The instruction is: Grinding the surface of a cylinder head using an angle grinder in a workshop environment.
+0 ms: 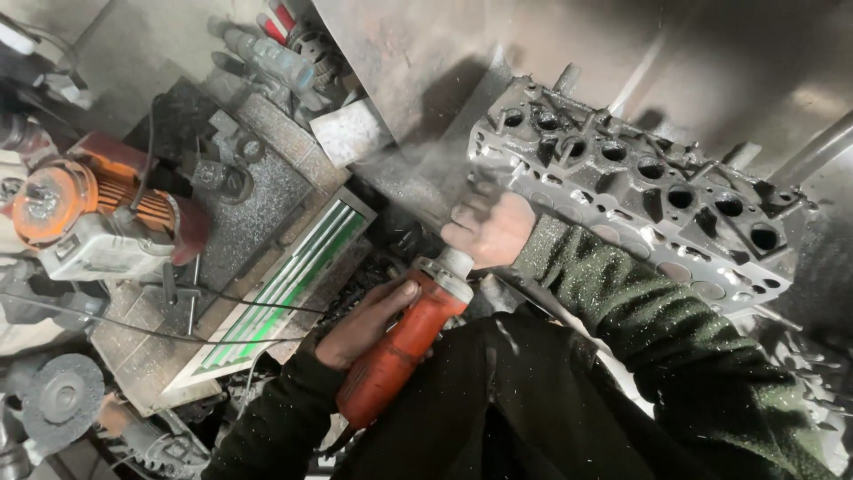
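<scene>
Both hands are on the orange grinder (395, 356), which sits low in the middle, above the person's dark lap. The left hand (364, 324) is clamped round its body, thumb laid along the top. The right hand (489, 227) is closed near the grey head end, though the fingers blur into the dust there, so what exactly they grip I cannot tell. The tool's long axis runs from lower left up to the right, its nose aimed at the near end of the grey engine head (640, 191), which lies just beyond the right hand, propped on its side and stretching away to the right. The right hand is the nearer one to the metal. Out left, an orange motor (98, 218) sits on the gritty worktop (267, 200). Between them lies a long flat box (289, 289), white with green stripes. A white block (351, 133) stands further up.
</scene>
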